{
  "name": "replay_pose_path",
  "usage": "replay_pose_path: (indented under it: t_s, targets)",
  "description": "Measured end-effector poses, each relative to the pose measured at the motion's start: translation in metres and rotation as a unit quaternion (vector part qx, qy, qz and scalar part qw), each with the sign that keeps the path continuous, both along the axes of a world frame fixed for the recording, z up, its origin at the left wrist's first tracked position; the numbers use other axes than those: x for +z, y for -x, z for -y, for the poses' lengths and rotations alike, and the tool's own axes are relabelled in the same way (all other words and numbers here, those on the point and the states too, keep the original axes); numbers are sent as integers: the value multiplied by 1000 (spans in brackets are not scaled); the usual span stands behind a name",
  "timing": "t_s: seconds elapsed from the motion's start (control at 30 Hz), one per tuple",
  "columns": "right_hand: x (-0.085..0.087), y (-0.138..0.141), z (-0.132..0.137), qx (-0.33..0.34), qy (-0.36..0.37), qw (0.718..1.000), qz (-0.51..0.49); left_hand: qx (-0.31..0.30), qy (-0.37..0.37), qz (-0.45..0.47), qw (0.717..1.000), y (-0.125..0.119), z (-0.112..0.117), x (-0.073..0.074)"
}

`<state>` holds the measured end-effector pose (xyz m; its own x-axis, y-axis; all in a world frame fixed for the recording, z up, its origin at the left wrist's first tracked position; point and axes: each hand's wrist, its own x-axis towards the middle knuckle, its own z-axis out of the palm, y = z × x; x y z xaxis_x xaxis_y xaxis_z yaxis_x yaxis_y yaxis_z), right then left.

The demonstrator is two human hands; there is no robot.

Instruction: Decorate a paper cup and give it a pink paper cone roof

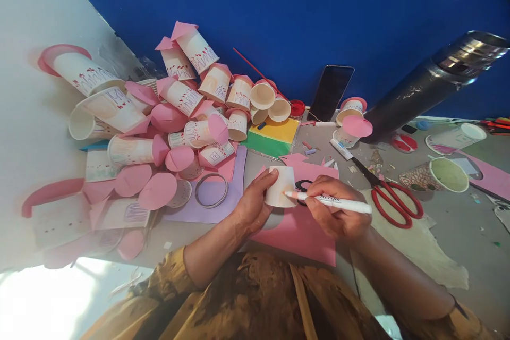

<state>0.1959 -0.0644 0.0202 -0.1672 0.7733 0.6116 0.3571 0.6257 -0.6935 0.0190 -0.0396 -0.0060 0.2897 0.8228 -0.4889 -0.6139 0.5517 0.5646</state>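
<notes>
My left hand (255, 204) grips a small white paper cup (280, 183) by its side, upside down with the narrow end up. A faint peach tint shows on the cup's wall. In my right hand (337, 207) is a white acrylic marker (346, 203), its tip at the cup's right side. Pink paper (303, 239) lies on the table beneath both hands. Behind the right hand the black handle loops of another pair of scissors (305, 186) show in part. Red-handled scissors (392, 196) rest to the right.
Pink-topped decorated paper cups (175, 141) are piled at the left. A roll of tape (211, 191) lies on purple paper (235, 175). At the back stand a phone (330, 93) and a dark flask (418, 90). Further cups (446, 175) lie at the right.
</notes>
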Motion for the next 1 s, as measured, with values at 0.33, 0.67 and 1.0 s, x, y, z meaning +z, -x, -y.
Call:
replay_pose_path:
  t_s: [0.33, 0.67, 1.0]
  targets:
    - [-1, -3, 0, 3, 22, 1000, -3, -4, 2, -12, 1000, 1, -1, 4]
    - [-2, -6, -2, 51, 51, 997, 2, 17, 27, -3, 999, 0, -2, 2]
    - [-4, -8, -3, 21, 31, 999, -9, 1, 33, 22, 999, 3, -3, 2]
